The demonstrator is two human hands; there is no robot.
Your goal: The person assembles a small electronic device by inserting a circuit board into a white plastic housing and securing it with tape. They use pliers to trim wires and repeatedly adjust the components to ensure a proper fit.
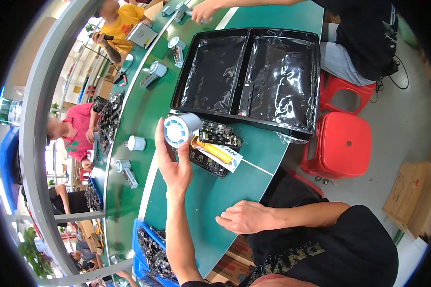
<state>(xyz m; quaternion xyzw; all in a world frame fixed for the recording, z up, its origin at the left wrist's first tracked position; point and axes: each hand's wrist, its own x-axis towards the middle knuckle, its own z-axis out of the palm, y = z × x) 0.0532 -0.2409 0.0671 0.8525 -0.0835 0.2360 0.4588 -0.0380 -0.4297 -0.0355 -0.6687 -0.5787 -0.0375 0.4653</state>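
Running down the far left, a thick curved grey metal frame (32, 119) stands before a co-worker in a pink shirt (79, 125), who sits beside a heap of dark electronic parts (111, 112). Further up is a co-worker in a yellow shirt (122, 24). Next comes a long green conveyor belt (124, 205), with several pale cylindrical units (137, 143) spaced along it. At the lower edge, a blue plastic bin (136, 234) holds dark circuit pieces.

To the right of the bin rises the person's left hand (174, 167), thumb and fingers clamped on a white cylindrical housing with a ring of blue slots in its round face (182, 129). That housing is held up above the dark green tabletop (208, 196), its slotted face turned toward the camera. Just right of it lie black circuit boards (220, 134), partly covered by a white printed card with a yellow shape (220, 154). Beyond them sits a black two-compartment tray (277, 125) lined with glossy clear film.

The right hand (244, 217), well apart from the left, rests near the table edge with its fingers curled in. Rightmost are a square red plastic stool (345, 143) and a brown cardboard box (407, 193) on the floor.
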